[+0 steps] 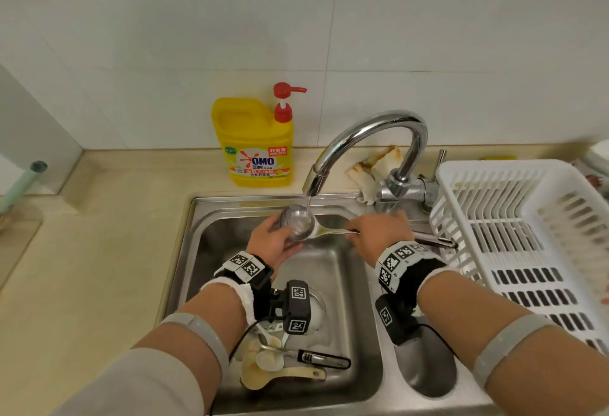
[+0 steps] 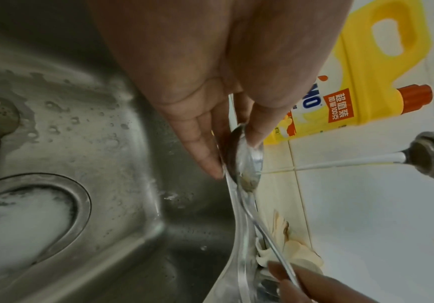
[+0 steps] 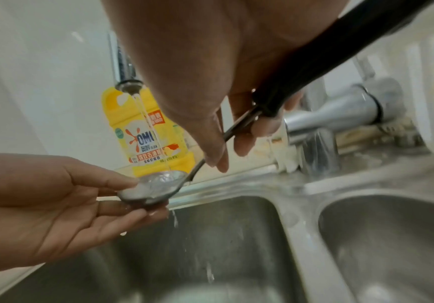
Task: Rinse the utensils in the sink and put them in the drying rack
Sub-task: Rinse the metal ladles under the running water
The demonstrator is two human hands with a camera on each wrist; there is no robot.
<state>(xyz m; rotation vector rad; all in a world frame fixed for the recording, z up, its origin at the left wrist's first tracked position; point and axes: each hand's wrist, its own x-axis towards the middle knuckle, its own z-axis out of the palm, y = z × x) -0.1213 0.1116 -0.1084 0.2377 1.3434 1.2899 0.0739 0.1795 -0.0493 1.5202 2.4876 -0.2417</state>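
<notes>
Two hands rinse a ladle (image 1: 298, 226) under the faucet (image 1: 369, 152) at the sink's (image 1: 211, 217) twelve o'clock: left hand (image 1: 272, 244) pinches the bowl, right hand (image 1: 379, 234) grips the handle. Next, likely lift toward the drying rack (image 1: 514, 217) at three o'clock.

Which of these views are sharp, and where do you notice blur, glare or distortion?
Head view: mostly sharp, wide-angle bending at the edges, glare on the faucet. Left wrist view: the ladle is fairly crisp, the near palm soft. Right wrist view: softest overall, the drying rack washed out.
</notes>
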